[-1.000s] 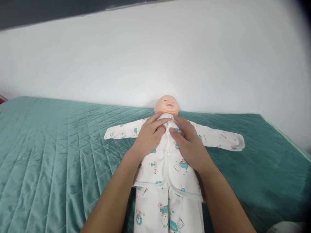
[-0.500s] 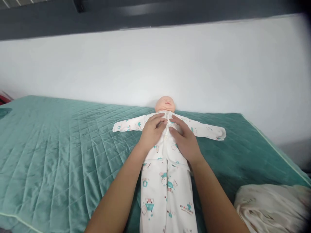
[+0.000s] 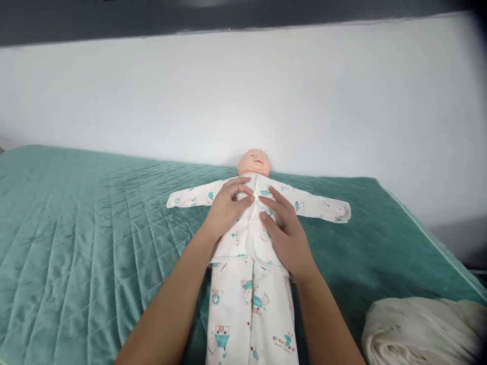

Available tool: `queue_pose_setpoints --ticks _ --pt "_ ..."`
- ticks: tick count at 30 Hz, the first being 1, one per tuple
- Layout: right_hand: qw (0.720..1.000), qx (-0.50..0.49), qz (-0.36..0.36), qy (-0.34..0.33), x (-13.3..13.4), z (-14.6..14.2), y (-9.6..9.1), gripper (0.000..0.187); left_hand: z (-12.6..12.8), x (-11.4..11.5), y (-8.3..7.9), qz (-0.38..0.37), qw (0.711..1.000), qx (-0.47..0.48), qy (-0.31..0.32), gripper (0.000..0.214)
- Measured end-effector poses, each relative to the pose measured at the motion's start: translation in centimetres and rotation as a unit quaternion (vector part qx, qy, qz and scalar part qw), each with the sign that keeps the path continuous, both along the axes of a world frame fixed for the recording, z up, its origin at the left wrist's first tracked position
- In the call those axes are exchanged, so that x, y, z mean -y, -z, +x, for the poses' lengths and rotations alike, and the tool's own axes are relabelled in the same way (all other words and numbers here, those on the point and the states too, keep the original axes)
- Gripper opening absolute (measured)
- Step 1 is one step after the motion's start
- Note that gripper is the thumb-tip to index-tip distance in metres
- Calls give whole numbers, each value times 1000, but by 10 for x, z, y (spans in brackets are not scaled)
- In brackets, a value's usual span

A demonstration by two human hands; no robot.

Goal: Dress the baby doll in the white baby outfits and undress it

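Observation:
A baby doll [image 3: 254,162] lies on its back in a white printed button-front top [image 3: 243,243], arms spread wide, with matching white pants [image 3: 232,309] below. The thumb and index finger of my left hand [image 3: 228,205] pinch a small pale button [image 3: 256,197] at the chest. My right hand [image 3: 287,230] rests on the other side of the front, fingers apart, its index fingertip close to that button. Lower down the front, a second button [image 3: 253,219] shows between my hands.
A green quilted cover [image 3: 114,228] lies under the doll. Bundled pale cloth [image 3: 422,329] sits at the lower right. Behind the doll's head rises a white wall [image 3: 243,101], with a dark beam [image 3: 190,17] above it.
The view has shifted slightly, so the doll and hands appear a little further left. The upper button now shows at my left fingertips, and my right index finger reaches toward it.

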State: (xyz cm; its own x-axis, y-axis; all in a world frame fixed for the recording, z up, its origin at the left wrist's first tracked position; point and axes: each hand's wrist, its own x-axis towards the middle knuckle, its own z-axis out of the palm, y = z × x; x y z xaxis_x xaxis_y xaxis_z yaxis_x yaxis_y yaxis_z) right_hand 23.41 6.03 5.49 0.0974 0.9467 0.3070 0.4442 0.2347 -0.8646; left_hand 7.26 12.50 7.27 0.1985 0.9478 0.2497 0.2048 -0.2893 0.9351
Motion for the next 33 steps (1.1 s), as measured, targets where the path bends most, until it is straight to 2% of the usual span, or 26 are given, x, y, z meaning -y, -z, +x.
queue_pose_setpoints --ticks 9,18,27,33 --pt "999 -33 -31 -17 -1 3 -1 33 -1 0 -3 -9 1000 -22 5 3" --pt "997 -58 -31 -42 -2 4 0 33 9 3 2 75 995 -47 -46 12" --pt "989 -126 -53 -62 -5 7 -2 29 8 4 -3 74 995 -57 -46 15" --pt "982 -158 -68 -82 -4 9 -3 26 6 4 -1 72 996 -41 -41 12"
